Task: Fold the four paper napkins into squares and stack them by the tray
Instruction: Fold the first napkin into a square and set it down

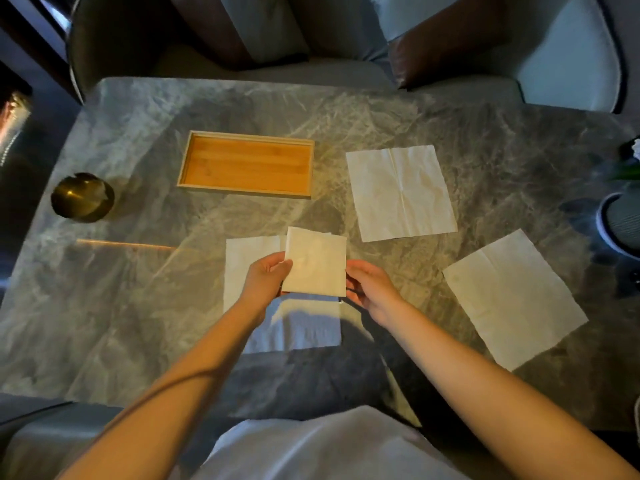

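Observation:
A folded white napkin square [317,259] is held above the table in front of me. My left hand [268,278] pinches its left edge with thumb on top. My right hand [369,287] holds its right edge with curled fingers. Beneath it an unfolded napkin [301,327] lies flat, partly hidden by my hands. Two more unfolded napkins lie flat: one [400,192] right of the tray, another [512,297] at the near right. The wooden tray [246,168] sits at the middle back and holds nothing.
A brass round bowl [83,197] stands at the left of the marble table [138,289]. A ribbed pot with a plant [621,220] sits at the right edge. Chairs stand behind the far edge.

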{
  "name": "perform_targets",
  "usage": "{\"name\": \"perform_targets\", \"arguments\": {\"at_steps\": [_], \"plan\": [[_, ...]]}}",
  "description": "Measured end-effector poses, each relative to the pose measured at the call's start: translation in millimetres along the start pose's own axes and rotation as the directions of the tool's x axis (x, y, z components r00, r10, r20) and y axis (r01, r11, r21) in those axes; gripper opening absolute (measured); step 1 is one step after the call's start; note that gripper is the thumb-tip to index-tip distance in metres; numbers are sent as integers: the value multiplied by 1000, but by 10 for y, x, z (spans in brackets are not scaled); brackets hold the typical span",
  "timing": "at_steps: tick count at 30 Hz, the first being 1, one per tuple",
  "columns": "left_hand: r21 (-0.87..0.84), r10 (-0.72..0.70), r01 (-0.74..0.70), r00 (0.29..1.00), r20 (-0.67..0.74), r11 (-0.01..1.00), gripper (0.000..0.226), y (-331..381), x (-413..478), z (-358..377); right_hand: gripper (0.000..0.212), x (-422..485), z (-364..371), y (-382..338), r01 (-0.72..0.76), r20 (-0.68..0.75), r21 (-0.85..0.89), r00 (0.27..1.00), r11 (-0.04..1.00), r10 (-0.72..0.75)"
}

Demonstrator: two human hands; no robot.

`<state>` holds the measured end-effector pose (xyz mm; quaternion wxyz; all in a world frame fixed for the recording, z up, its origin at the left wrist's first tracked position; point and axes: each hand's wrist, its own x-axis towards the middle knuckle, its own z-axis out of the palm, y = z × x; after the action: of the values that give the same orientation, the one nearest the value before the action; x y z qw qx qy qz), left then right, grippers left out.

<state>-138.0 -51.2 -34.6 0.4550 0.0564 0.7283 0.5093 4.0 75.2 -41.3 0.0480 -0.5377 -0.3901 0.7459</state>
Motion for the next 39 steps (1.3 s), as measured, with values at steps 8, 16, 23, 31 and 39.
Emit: {"name": "perform_targets", "arguments": {"at_steps": [8,16,23,31,39], "plan": [[100,104,-106,994,24,989,35,511,654,-312,30,375,515,-545,64,-25,-68,998,996,-66],[136,139,-134,990,-30,982,35,884,1255,-369,16,830,811,-968,105,-62,-81,992,991,-110],[285,189,-164,980,-62,944,27,844,1540,-395,25,1129,920,-1034,144,-124,-122,979,982,-159],[543,251,-176,966,-67,821,21,602,1514,-440,33,1174,847,-843,172,-132,-284,967,943,-217],[678,275,-162,960,-61,717,21,362,1317,-499,33,1073,716,-598,216,-87,-499,951,839,-297]]}}
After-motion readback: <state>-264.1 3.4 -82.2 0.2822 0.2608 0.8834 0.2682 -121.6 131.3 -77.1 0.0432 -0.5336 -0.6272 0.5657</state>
